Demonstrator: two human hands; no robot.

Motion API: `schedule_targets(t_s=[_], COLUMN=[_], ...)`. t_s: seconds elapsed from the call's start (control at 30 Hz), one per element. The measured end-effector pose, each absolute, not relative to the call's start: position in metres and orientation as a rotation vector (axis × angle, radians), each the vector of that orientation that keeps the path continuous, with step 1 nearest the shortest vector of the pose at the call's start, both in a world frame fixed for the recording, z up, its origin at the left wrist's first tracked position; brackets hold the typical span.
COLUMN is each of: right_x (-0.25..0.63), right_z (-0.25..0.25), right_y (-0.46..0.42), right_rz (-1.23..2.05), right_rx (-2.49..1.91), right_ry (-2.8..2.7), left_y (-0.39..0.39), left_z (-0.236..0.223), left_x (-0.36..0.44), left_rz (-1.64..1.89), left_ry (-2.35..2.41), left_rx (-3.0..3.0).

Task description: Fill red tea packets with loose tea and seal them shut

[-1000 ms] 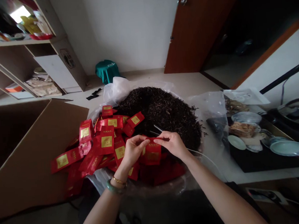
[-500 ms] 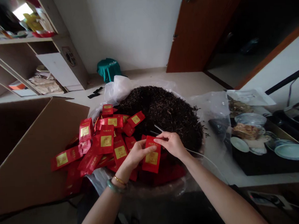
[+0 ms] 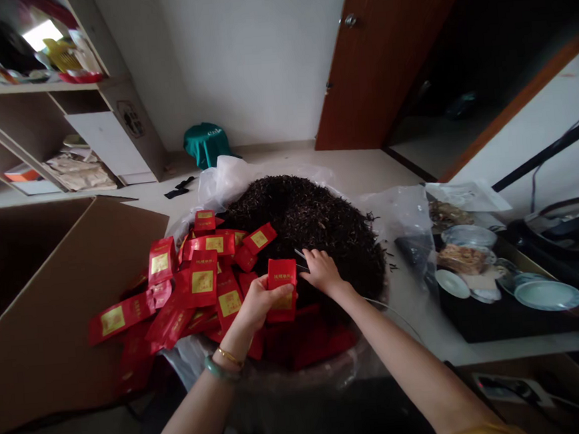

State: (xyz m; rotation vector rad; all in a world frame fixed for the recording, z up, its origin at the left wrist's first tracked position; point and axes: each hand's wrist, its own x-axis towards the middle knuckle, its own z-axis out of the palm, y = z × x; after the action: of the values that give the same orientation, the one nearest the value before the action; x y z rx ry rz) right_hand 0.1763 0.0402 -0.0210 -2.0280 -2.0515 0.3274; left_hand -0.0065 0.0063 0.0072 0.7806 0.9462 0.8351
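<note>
My left hand (image 3: 256,304) pinches a red packet (image 3: 282,271) upright, its thumb across the front and partly covering a gold label. My right hand (image 3: 322,271) is just to the right of the packet, with fingers closed around a slim two-pronged metal tool (image 3: 299,252) that looks like tongs. Most of this tool is hidden by the fingers. Behind both hands rises a large heap of dark, twisted dried leaves (image 3: 313,208), resembling tea. Many similar red packets (image 3: 203,280) with gold labels lie piled on the left part of the heap.
Clear plastic lining (image 3: 226,175) surrounds the heap. An open cardboard box (image 3: 84,286) stands at the left. To the right, a dark tray (image 3: 471,320) carries lidded bowls and small dishes (image 3: 549,295). A thin white cord (image 3: 392,312) runs beside my right forearm.
My right hand has let go of the packet's top edge and moved onto the metal tool. My left hand keeps the packet, now held upright. The view has shifted slightly.
</note>
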Motion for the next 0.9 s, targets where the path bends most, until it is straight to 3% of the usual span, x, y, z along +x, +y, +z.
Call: schedule_targets(t_s=[0.2, 0.37, 0.43, 0.6, 0.9], right_x=[0.188, 0.221, 0.223, 0.197, 0.179], right_z=[-0.019, 0.010, 0.029, 0.063, 0.070], right_y=[0.047, 0.037, 0.027, 0.012, 0.005], right_rz=[0.428, 1.174, 1.312, 1.111, 0.955], right_rx=[-1.982, -1.421, -1.262, -1.331, -1.380], right_ry=[-1.986, -1.628, -1.671, -1.965, -1.965], left_y=[0.006, 0.006, 0.006, 0.000, -0.008], left_z=[0.009, 0.008, 0.006, 0.004, 0.016], left_x=[-0.010, -0.011, -0.010, -0.007, 0.003], left_rz=[0.853, 0.800, 0.773, 0.710, 0.757], left_ry=[0.936, 0.936, 0.935, 0.931, 0.967], left_rx=[0.820, 0.875, 0.885, 0.939, 0.952])
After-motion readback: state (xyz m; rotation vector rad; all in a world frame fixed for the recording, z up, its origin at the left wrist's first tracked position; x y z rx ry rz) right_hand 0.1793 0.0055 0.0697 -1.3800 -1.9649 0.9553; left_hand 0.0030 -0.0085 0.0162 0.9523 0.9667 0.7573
